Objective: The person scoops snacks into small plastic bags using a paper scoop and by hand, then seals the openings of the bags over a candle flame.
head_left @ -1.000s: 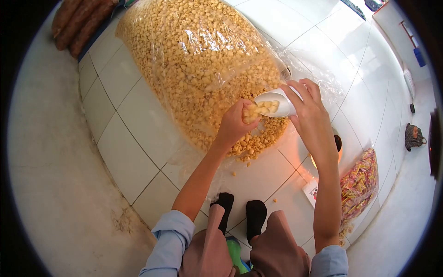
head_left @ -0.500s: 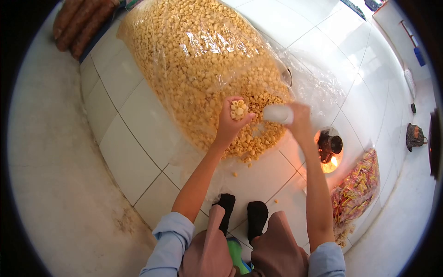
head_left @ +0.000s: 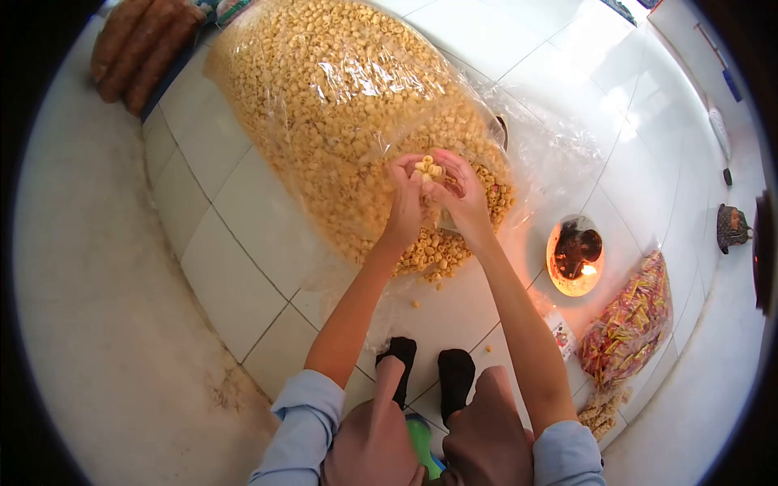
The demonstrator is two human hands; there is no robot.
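Note:
A big clear plastic bag full of yellow ring-shaped snacks lies on the tiles, its open end toward me. Over that end, my left hand is closed around a small clear packet of snacks. My right hand is at the packet's other side, its fingers closed at the top of it. Loose snacks lie under and around both hands. The white scoop cannot be made out in the current view.
Right of the bag, a plate holds a dark can and a small flame. Beyond it lie a bag of red and yellow packets and a white printed packet. Brown bundles are at the upper left. My feet are below.
The white scoop has left my right hand and is no longer visible. My right hand has moved left to the small packet in my left hand.

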